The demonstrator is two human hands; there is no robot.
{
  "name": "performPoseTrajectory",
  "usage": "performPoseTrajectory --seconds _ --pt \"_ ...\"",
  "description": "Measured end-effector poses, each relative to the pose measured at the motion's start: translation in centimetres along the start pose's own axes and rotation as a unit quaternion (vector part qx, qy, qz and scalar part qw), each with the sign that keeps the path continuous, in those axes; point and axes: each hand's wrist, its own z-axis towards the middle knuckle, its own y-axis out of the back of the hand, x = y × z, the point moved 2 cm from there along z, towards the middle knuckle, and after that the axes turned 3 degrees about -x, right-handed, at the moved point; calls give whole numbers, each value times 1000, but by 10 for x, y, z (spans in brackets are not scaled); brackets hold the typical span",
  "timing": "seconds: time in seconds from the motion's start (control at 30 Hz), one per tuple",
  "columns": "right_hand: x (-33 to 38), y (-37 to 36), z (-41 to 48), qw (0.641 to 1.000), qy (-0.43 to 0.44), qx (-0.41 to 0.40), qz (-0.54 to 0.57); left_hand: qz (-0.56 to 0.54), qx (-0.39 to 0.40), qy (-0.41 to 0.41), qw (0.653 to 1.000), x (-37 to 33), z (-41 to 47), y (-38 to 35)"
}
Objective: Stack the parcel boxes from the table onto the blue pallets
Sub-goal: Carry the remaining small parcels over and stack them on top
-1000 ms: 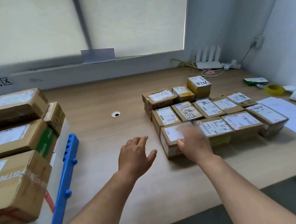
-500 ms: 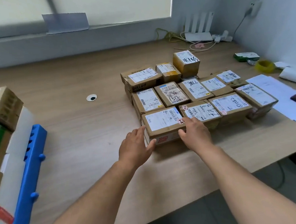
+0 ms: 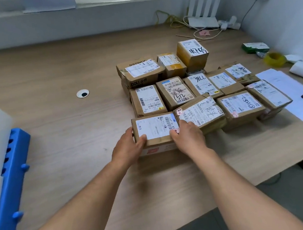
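Several brown parcel boxes with white labels lie packed together on the wooden table. The nearest one, the front-left parcel box, sits at the cluster's near corner. My left hand clasps its left end, thumb on the top label. My right hand presses its right end, beside the neighbouring parcel. The box still rests on the table. A blue pallet edge with white sheet on it shows at the far left.
A round cable hole lies in the table left of the boxes. A white router and cables sit at the back right. Papers, a yellow tape roll and a green packet lie to the right.
Both hands moved forward and closed onto the ends of the front-left box. The view swung right and down, so the stacked parcels on the pallet left the frame.
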Motion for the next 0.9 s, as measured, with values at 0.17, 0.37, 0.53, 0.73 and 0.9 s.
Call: performPoseTrajectory --seconds 0.17,0.37,0.53,0.73,0.9 --pt "9 -12 3 1000 -2 23 6 -57 -1 16 998 11 -1 7" --pt "10 -23 -4 994 -9 40 104 -150 23 30 988 23 -18 11" --pt "0 -24 -17 971 -7 54 233 -199 33 15 979 28 -34 10" --pt "-16 -28 -40 940 0 86 331 -221 40 -1 974 33 -61 7" --pt "-28 -31 -69 900 13 101 424 -235 13 -10 972 40 -89 9"
